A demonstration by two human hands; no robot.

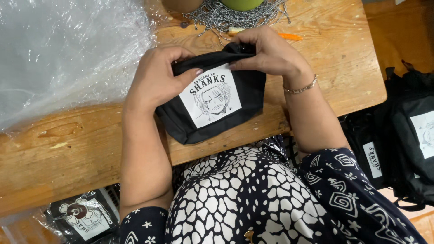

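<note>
A small black fabric pouch [244,97] with a white square patch bearing a drawn face lies on the wooden table [68,144]. My left hand [156,77] grips its upper left edge, thumb pressed on the patch. My right hand [271,52], with a thin bracelet at the wrist, pinches the gathered top of the pouch near its middle. Both hands hold the same pouch.
Clear plastic sheeting [63,49] covers the table's left. A heap of grey-white cord [226,16] lies at the far edge, an orange stick [289,37] beside it. More black pouches are piled at the right [407,135]; a wrapped one [83,214] lies below the table.
</note>
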